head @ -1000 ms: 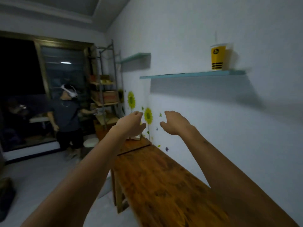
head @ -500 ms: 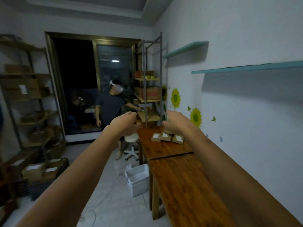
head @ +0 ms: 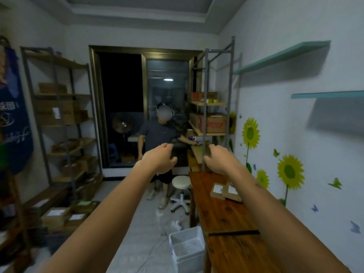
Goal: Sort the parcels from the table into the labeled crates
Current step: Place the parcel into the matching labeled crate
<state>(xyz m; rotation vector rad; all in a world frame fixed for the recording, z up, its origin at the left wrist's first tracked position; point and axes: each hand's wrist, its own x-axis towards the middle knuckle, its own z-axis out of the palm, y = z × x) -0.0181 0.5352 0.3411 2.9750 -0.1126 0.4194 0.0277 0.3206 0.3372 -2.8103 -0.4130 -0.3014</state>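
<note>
Parcels point(head: 225, 192) are showing better now than a moment ago. The head has been turning left, away from the white wall, so the room is coming into view. The yellow cup on the shelf is gone from sight. This is good for the job, I think, because the person is now seeing what to sort.

Both arms are reaching out in front. The left hand point(head: 160, 159) is holding nothing, with its fingers loosely curled. The right hand point(head: 220, 159) is holding nothing too, fingers loose and bent.

The small brown parcels are lying on the wooden table point(head: 222, 215), on the right, lower than the right hand and not touching it. A white crate point(head: 187, 249) is sitting on the floor, near, just left of the table. I cannot read any label on it.
</note>
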